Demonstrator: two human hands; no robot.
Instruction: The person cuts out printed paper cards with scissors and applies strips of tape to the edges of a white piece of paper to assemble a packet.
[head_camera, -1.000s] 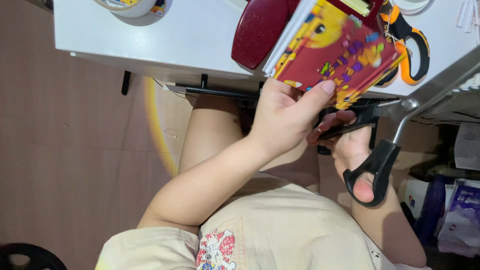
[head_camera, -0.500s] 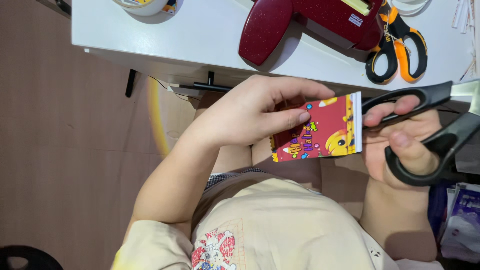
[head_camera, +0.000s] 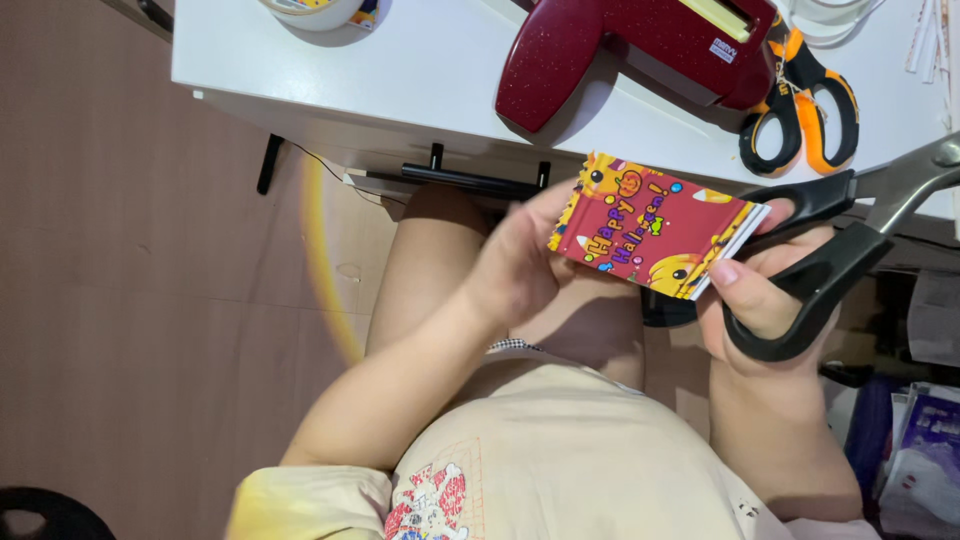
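Card (head_camera: 655, 238) between hands, below table (head_camera: 400, 80)

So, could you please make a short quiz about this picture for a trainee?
1. True or false: the left hand holds the red card.
2. Which tool is in the right hand? A) black scissors B) orange scissors C) red punch
3. Where do the orange scissors lie?

Key:
1. True; its fingers grip the card's left end.
2. A; the right hand's fingers pass through the black handles and the blades stand apart.
3. On the white table, beside the red punch, untouched by either hand.
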